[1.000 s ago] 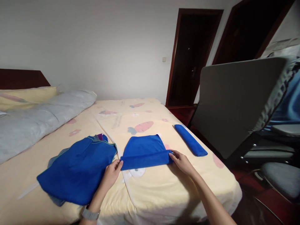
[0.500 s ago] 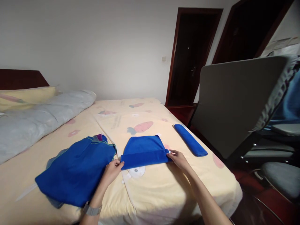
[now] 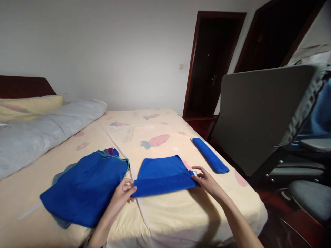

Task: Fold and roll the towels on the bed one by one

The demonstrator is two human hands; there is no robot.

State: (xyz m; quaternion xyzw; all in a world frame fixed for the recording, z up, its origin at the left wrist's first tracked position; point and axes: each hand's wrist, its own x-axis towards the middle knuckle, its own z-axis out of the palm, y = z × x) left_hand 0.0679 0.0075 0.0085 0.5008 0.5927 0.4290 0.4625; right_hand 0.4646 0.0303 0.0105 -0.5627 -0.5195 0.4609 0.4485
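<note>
A partly folded blue towel (image 3: 165, 184) lies on the bed in front of me, with a thick folded band along its near edge and a single flap behind it. My left hand (image 3: 124, 190) pinches the band's left end between thumb and fingers. At the right end, beside a small white tag, my right hand (image 3: 204, 179) grips the band by its corner. Left of this towel is a loose heap of blue cloths (image 3: 85, 186) with green edging and a bit of purple. A neatly folded blue towel strip (image 3: 210, 155) rests near the bed's right edge.
The bed (image 3: 160, 217) has a pale yellow sheet printed with carrots. A grey rolled quilt (image 3: 51, 120) and a yellow pillow (image 3: 33, 106) lie at the left. Beyond the bed's right side stand a large grey panel (image 3: 258, 113) and a grey seat (image 3: 310, 199).
Both hands have drawn the towel a little toward me, and its right end has shifted right. The heap and the folded strip stay where they were.
</note>
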